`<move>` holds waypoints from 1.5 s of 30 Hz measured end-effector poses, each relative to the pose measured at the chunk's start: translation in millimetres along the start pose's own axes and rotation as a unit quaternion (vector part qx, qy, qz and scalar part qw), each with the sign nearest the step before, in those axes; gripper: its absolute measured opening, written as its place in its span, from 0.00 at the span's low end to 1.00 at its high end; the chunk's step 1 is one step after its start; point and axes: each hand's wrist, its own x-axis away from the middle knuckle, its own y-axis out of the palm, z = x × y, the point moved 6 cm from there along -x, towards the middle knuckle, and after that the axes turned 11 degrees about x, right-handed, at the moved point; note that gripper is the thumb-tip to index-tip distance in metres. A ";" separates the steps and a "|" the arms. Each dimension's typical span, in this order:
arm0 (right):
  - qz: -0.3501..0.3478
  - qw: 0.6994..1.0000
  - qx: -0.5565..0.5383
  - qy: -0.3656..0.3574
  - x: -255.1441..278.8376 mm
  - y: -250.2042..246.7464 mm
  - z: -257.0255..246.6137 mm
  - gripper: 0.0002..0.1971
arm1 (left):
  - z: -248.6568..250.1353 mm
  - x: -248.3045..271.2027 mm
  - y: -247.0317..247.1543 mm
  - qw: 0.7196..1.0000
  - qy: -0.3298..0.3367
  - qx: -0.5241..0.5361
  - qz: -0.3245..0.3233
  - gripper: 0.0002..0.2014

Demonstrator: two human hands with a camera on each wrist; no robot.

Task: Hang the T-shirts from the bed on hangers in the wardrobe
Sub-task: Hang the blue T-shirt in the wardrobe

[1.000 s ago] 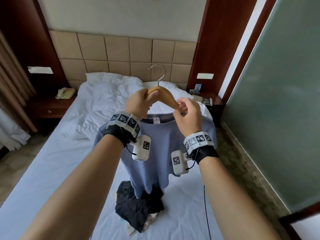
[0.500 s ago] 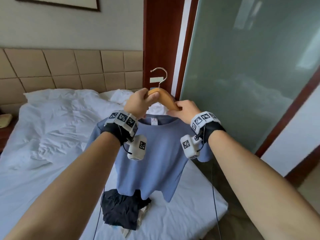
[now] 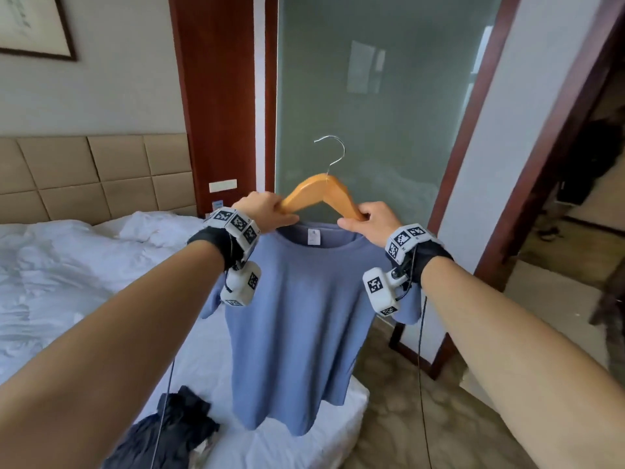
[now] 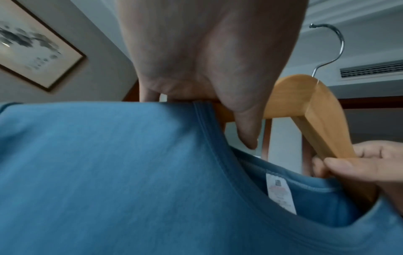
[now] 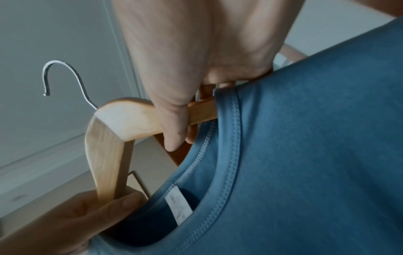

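Between both grips, left hand (image 3: 267, 211) and right hand (image 3: 370, 221) clamp the hanger (image 3: 319, 194); T-shirt (image 3: 301, 316) hangs below.

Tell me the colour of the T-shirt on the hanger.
Plain blue T-shirt, no pattern; clearest in the head view.

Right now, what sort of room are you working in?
Most likely a hotel bedroom: a bed with rumpled white linen against a padded headboard, a framed picture on the wall, and a frosted glass partition in dark wood trim beside it.
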 end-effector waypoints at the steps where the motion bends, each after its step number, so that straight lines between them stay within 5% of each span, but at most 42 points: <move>1: 0.009 1.000 0.008 0.010 6.1 -17.4 16.7 0.18 | 23.3 -3.3 8.9 1.000 0.010 0.005 -0.006 0.17; 10: 0.074 0.985 0.108 0.113 80.0 -171.1 169.8 0.16 | 238.8 -23.0 108.1 0.993 0.113 -0.011 -0.024 0.16; 21: 0.130 0.936 0.178 0.274 144.1 -297.1 346.6 0.09 | 457.1 -78.7 245.6 0.963 0.238 0.075 -0.105 0.09; 25: 0.175 0.908 0.202 0.321 141.7 -340.2 410.3 0.05 | 538.1 -119.9 299.8 0.943 0.287 0.127 -0.114 0.03; 35: 0.214 0.847 0.247 0.420 107.4 -440.9 565.3 0.06 | 712.1 -226.6 406.7 0.880 0.377 0.212 -0.196 0.12; 45: 0.194 0.803 0.294 0.481 98.3 -521.8 747.3 0.07 | 867.3 -302.8 536.3 0.845 0.434 0.190 -0.249 0.07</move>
